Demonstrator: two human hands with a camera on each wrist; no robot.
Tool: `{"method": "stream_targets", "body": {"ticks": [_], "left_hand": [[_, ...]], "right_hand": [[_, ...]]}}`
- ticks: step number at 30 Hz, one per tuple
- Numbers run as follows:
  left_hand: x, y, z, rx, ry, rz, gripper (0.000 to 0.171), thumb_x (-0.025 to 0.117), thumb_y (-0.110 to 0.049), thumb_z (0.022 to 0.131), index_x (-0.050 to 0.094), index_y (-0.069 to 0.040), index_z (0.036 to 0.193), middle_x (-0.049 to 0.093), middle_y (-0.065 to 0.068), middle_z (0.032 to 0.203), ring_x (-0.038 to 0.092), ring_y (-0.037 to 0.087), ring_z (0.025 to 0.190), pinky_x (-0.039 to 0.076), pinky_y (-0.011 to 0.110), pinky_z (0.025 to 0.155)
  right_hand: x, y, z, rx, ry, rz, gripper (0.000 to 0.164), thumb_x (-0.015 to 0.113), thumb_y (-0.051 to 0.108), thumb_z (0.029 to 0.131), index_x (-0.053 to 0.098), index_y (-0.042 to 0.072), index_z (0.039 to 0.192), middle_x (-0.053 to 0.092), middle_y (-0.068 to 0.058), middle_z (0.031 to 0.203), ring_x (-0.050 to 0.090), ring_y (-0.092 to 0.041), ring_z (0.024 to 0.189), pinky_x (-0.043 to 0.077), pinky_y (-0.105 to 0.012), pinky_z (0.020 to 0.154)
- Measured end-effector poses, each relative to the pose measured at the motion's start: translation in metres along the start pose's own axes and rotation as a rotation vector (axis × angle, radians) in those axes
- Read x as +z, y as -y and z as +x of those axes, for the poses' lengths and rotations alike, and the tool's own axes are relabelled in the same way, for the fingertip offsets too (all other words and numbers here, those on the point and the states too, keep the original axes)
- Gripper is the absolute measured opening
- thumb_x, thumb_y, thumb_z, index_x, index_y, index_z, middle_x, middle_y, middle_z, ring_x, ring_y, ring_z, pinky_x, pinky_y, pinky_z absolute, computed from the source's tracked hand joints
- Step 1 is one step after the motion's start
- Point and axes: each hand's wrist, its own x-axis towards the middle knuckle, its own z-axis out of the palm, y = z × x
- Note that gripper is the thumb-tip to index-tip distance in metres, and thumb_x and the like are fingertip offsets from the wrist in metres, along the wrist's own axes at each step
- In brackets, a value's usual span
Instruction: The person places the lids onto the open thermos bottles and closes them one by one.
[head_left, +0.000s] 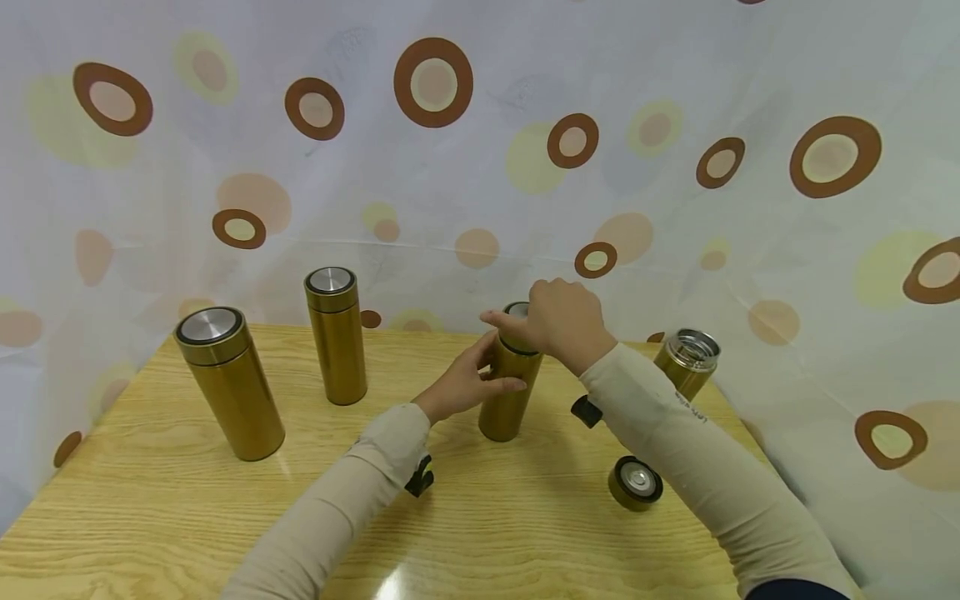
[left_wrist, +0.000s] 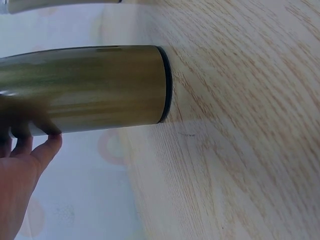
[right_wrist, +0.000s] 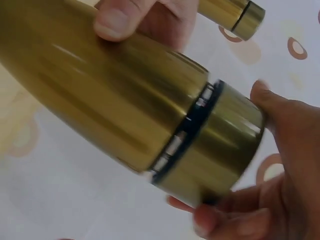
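A gold thermos bottle (head_left: pixel 501 417) stands on the wooden table, a little right of centre in the head view. My left hand (head_left: pixel 459 385) grips its body from the left side, with the thumb across the front. Over the top, my right hand (head_left: pixel 567 327) holds the gold lid (right_wrist: pixel 220 140) by its rim. In the right wrist view a narrow gap with a dark ring and some bare metal shows between lid and body. The left wrist view shows the lower part of the bottle (left_wrist: pixel 110 87), its dark base on the table.
Two capped gold thermoses, a wider one (head_left: pixel 234 400) and a slimmer one (head_left: pixel 339 350), stand at the left. An uncapped thermos (head_left: pixel 686 362) is partly hidden behind the right forearm. A loose lid (head_left: pixel 635 483) lies underside up on the table (head_left: pixel 487 533). A patterned sheet (head_left: pixel 480 183) hangs behind.
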Motion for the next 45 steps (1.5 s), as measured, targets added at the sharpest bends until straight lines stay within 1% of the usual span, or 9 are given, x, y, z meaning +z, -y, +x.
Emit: {"method": "stream_targets", "body": {"ticks": [3,6,9,12,16,24,33,41,45], "left_hand": [[0.0,-0.01,-0.005,-0.004,0.006,-0.013,0.08,0.068,-0.017,0.091,0.02,-0.028,0.153,0.036,0.002,0.15,0.034,0.024,0.139,0.031,0.05,0.112],[0.0,-0.019,-0.009,-0.021,0.011,-0.027,0.079,0.067,-0.016,0.092,0.019,-0.026,0.154,0.033,0.002,0.152,0.032,0.025,0.14,0.03,0.05,0.112],[-0.001,-0.023,-0.01,-0.034,0.015,-0.03,0.078,0.066,-0.017,0.092,0.018,-0.024,0.154,0.032,0.002,0.152,0.032,0.025,0.14,0.03,0.049,0.112],[-0.001,-0.025,-0.01,-0.039,0.017,-0.031,0.077,0.066,-0.017,0.093,0.019,-0.023,0.153,0.037,0.003,0.149,0.033,0.024,0.139,0.031,0.048,0.112],[0.0,-0.024,-0.011,-0.047,0.013,-0.027,0.077,0.066,-0.018,0.093,0.019,-0.024,0.153,0.037,0.003,0.148,0.034,0.024,0.139,0.031,0.048,0.112],[-0.001,-0.022,-0.011,-0.061,0.011,-0.021,0.08,0.066,-0.019,0.093,0.015,-0.022,0.154,0.036,0.005,0.15,0.032,0.025,0.14,0.03,0.047,0.112],[-0.001,-0.024,-0.01,-0.051,0.012,-0.021,0.078,0.066,-0.018,0.093,0.017,-0.022,0.154,0.037,0.004,0.149,0.033,0.024,0.139,0.031,0.048,0.112],[0.001,-0.025,-0.01,-0.036,0.01,-0.018,0.077,0.066,-0.017,0.093,0.019,-0.024,0.153,0.037,0.003,0.148,0.034,0.024,0.139,0.031,0.049,0.111],[0.001,-0.011,-0.004,-0.026,0.001,-0.006,0.077,0.067,-0.022,0.092,0.02,-0.032,0.152,0.039,-0.002,0.147,0.035,0.02,0.138,0.033,0.049,0.111]], "right_hand": [[-0.01,-0.001,-0.002,-0.057,0.07,-0.059,0.074,0.044,0.077,0.084,0.059,0.007,0.064,0.047,-0.003,0.052,0.052,-0.021,0.045,0.043,-0.031,0.039],[-0.024,-0.005,-0.002,-0.194,0.197,-0.065,0.066,0.052,0.065,0.089,0.067,0.005,0.109,0.068,-0.012,0.089,0.066,-0.028,0.077,0.055,-0.04,0.065],[-0.036,-0.012,-0.001,-0.38,0.328,-0.007,0.065,0.066,0.037,0.091,0.041,0.013,0.146,0.05,-0.019,0.138,0.055,-0.036,0.117,0.05,-0.048,0.092],[-0.044,-0.02,0.003,-0.51,0.435,0.066,0.073,0.069,0.009,0.088,0.032,0.02,0.151,0.024,-0.018,0.155,0.034,-0.041,0.136,0.041,-0.053,0.102],[-0.047,-0.026,0.008,-0.576,0.533,0.129,0.075,0.06,-0.009,0.086,0.035,0.02,0.15,0.016,-0.016,0.158,0.022,-0.039,0.142,0.039,-0.054,0.104],[-0.041,-0.027,0.012,-0.566,0.534,0.134,0.072,0.057,-0.015,0.086,0.041,0.02,0.147,0.036,-0.009,0.15,0.038,-0.032,0.135,0.041,-0.05,0.103],[-0.04,-0.025,0.01,-0.519,0.488,0.083,0.069,0.064,-0.004,0.089,0.039,0.019,0.148,0.041,-0.013,0.145,0.044,-0.031,0.13,0.042,-0.048,0.103],[-0.043,-0.022,0.008,-0.499,0.471,0.025,0.062,0.065,0.013,0.093,0.038,0.013,0.148,0.053,-0.015,0.123,0.055,-0.026,0.107,0.048,-0.04,0.088],[-0.042,-0.02,0.007,-0.434,0.499,0.034,0.062,0.062,0.021,0.095,0.033,0.012,0.15,0.05,-0.017,0.124,0.054,-0.026,0.106,0.048,-0.041,0.089]]}}
